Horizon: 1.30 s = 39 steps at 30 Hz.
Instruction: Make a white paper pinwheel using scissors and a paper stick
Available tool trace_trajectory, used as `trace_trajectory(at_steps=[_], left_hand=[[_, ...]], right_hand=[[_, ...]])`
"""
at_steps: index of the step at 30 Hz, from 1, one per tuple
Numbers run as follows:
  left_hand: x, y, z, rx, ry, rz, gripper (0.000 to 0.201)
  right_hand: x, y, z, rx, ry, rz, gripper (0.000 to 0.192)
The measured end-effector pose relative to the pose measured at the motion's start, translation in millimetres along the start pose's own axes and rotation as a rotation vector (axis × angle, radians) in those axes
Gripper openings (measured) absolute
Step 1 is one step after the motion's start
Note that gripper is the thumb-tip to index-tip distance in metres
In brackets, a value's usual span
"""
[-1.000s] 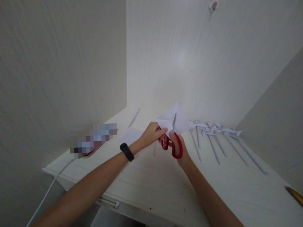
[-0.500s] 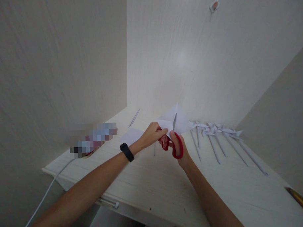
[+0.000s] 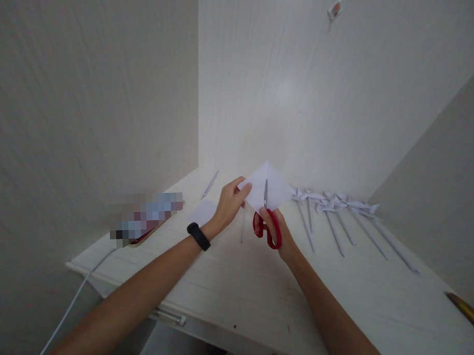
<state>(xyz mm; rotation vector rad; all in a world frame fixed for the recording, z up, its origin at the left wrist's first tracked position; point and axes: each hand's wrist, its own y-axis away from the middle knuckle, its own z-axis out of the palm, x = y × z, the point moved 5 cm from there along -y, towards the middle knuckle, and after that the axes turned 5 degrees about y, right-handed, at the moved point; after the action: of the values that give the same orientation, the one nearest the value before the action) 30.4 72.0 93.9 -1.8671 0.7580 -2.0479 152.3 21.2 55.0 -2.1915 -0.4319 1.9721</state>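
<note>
A square sheet of white paper (image 3: 277, 189) is held up above the table with one corner pointing away from me. My left hand (image 3: 230, 201) pinches its left corner between thumb and fingers. In my right hand (image 3: 282, 233) are red-handled scissors (image 3: 273, 229), thumb and fingers through the loops. One metal blade lies over the paper's face, pointing away from me; the other blade is hidden, apparently behind the sheet. Below my left hand, another piece of white paper (image 3: 201, 213) lies on the table.
Several paper pinwheels (image 3: 331, 201) on rolled paper sticks lie at the right on the white table (image 3: 240, 281). Thin white sticks (image 3: 210, 184) lie at the back left. A pixelated object (image 3: 149, 219) with a white cable (image 3: 76, 302) is at the left. Walls enclose the table's back and sides.
My left hand has shifted left from beside the scissors to the paper's left corner. The paper and scissors have moved slightly left, and the sheet now shows flatter.
</note>
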Motion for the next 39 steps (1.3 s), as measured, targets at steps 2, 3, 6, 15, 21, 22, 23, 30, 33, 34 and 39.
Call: trace_trajectory(at_steps=[2,3,6,15,21,22,23,30,33,34,39], left_hand=[[-1,-3,-3.7,0.043,0.098,-0.007,0.024],[-2,-4,-4.0,0.041,0.127,-0.024,0.023],[-6,-6,-3.6,0.037,0.140,-0.067,0.020],[-28,-5,-23.5,0.408,0.417,-0.171,0.016],[-35,0,-7.7,0.266,0.598,-0.334,0.015],[-33,1,-3.0,0.206,0.597,-0.347,0.017],[-30,3,2.5,0.129,0.594,-0.360,0.019],[-30,13,21.8,-0.133,0.453,-0.460,0.034],[-33,13,21.6,-0.144,0.435,-0.478,0.030],[-34,12,21.4,-0.145,0.433,-0.484,0.028],[-36,11,21.3,-0.164,0.393,-0.500,0.020]], right_hand=[[2,0,0,-0.005,0.027,0.017,0.042],[2,0,-1,-0.008,0.040,0.026,0.042],[3,0,-2,-0.002,0.056,0.038,0.041],[12,-5,-1,0.007,-0.011,0.028,0.038],[3,-4,-14,0.174,-0.077,-0.061,0.029],[1,-4,-16,0.206,-0.086,-0.077,0.028],[0,-4,-18,0.239,-0.090,-0.087,0.028],[-6,-3,-32,0.433,-0.073,-0.118,0.026],[-7,-3,-34,0.449,-0.081,-0.123,0.025],[-7,-3,-34,0.453,-0.081,-0.121,0.025],[-4,-4,-37,0.470,-0.082,-0.116,0.024]])
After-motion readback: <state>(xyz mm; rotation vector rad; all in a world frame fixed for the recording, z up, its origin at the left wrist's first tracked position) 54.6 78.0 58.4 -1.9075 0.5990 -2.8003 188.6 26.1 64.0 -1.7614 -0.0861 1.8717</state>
